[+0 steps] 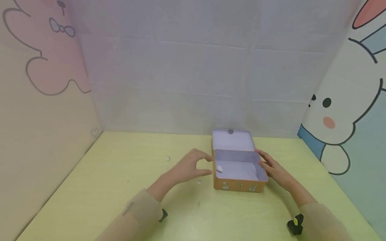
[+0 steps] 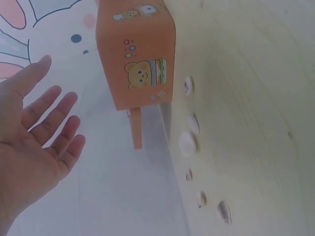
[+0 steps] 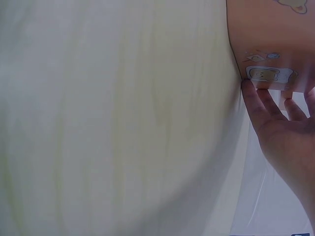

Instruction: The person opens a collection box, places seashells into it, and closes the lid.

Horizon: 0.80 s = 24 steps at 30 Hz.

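Note:
An orange tin box (image 1: pixel 238 185) with a lilac inside stands on the table, its hinged lid (image 1: pixel 233 140) tipped back behind it. One small whitish shell (image 1: pixel 219 168) lies inside at the left. My left hand (image 1: pixel 188 167) is held just left of the box, thumb and fingers spread apart, with nothing between them. The fingers of my right hand (image 1: pixel 275 170) touch the box's right side and rim. In the right wrist view, fingertips meet the edge of the orange wall (image 3: pixel 273 44). Cartoon bears decorate the outside.
Several small shells, among them a pale one (image 2: pixel 187 143) and a striped one (image 2: pixel 224 212), lie on the pale yellow table (image 1: pixel 99 187) left of the box. A black object (image 1: pixel 295 225) shows by the right sleeve. Walls with cartoon prints (image 1: pixel 340 110) enclose the table.

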### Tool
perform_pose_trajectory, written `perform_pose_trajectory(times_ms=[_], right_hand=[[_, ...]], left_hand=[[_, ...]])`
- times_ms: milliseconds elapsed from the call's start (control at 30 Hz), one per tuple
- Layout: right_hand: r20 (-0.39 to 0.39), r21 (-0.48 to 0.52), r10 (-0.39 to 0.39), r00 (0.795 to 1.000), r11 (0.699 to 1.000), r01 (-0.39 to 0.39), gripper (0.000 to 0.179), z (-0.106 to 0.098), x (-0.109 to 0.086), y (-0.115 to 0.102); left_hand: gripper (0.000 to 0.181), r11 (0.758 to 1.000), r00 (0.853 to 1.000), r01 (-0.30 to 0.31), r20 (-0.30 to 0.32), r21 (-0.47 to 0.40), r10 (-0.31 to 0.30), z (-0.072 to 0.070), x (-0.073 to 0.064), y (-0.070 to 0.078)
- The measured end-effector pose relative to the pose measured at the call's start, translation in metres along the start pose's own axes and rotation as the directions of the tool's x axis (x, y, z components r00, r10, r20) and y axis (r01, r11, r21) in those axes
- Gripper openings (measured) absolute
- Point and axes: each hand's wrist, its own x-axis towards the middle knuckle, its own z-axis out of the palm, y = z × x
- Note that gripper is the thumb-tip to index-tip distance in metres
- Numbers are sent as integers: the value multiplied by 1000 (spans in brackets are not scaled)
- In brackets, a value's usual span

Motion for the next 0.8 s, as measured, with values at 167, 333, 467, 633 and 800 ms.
perform_pose_trajectory(times_ms=[167,333,467,633,800], right_hand=[[3,-10,9,1000,1000,-9,58,0,-1,-3],[5,-4,2,1000,1000,-2,57,0,-2,-3],[5,2,-7,1000,1000,7,57,0,-1,-3],[7,9,-16,1000,1000,16,57,0,0,-1],[8,17,-24,1000,1000,24,56,0,0,1]], left_hand=[[36,1000,1000,-16,-17,-23,16,-13,-13,-4],[36,998,1000,-17,-26,-66,16,-25,-25,-12],[38,997,999,-3,-34,-71,1,-31,-34,-20],[38,998,999,20,-33,-56,-22,-36,-44,-32],[41,999,999,36,-11,-20,-36,-40,-53,-43]])
